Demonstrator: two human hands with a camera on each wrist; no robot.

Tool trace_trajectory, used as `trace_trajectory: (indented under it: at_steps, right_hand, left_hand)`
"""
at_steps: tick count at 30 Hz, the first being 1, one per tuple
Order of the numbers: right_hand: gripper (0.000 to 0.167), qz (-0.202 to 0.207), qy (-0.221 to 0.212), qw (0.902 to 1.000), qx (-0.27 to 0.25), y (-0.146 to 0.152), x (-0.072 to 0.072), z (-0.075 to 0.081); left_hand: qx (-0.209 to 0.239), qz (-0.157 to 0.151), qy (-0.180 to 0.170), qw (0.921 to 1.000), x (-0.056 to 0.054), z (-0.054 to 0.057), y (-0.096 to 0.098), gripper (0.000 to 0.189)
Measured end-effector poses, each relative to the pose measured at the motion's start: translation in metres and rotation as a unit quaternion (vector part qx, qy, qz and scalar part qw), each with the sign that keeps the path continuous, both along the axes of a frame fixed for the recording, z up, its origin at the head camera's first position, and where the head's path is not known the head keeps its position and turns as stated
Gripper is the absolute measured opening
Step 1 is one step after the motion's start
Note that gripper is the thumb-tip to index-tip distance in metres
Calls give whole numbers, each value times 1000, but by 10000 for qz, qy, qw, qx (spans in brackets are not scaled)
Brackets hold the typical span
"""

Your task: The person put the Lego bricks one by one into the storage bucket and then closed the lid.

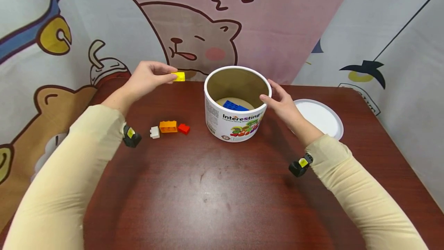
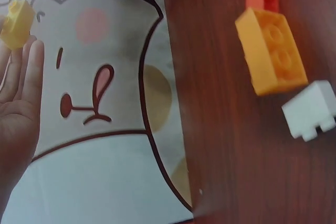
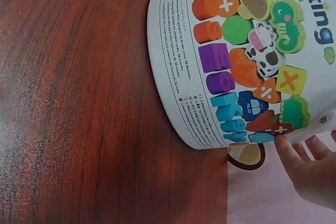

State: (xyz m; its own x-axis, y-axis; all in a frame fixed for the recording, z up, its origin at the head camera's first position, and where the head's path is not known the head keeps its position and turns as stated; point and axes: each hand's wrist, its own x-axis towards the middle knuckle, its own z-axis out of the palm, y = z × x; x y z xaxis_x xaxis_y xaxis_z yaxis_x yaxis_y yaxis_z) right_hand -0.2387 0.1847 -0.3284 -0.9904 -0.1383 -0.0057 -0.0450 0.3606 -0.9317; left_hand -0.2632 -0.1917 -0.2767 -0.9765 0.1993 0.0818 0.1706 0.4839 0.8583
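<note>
My left hand (image 1: 150, 76) pinches a yellow toy brick (image 1: 179, 76) between thumb and fingertips, raised over the table left of a white bucket (image 1: 230, 126). The same yellow brick (image 2: 18, 24) shows at the left edge of the left wrist view. Around the bucket's right rim lies my right hand (image 1: 282, 103), thumb on the front side and fingers behind. Blue bricks (image 1: 234, 105) lie on the bucket's floor. Below my left hand, a white brick (image 1: 155, 132), an orange brick (image 1: 168, 126) and a red brick (image 1: 184, 128) sit in a row on the table.
A round white lid (image 1: 319, 119) lies on the table to the right of the bucket, partly behind my right forearm. The brown wooden table (image 1: 204, 188) ends at the back against a printed cloth (image 1: 277, 22) with cartoon animals.
</note>
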Motion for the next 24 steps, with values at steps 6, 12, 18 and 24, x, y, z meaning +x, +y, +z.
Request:
trace_trajectory:
  at_steps: [6, 12, 18, 24]
  right_hand:
    - [67, 16, 26, 10000, 24, 0, -1, 0]
    - [67, -12, 38, 9999, 92, 0, -1, 0]
    - [68, 1, 23, 10000, 89, 0, -1, 1]
    - [68, 10, 39, 9999, 114, 1, -1, 1]
  left_hand:
    - [-112, -230, 32, 9997, -5, 9, 23, 37]
    - [43, -542, 15, 9985, -11, 12, 50, 33]
    - [0, -856, 138, 9962, -13, 11, 73, 31]
    - [149, -1096, 90, 9938, -13, 8, 92, 29]
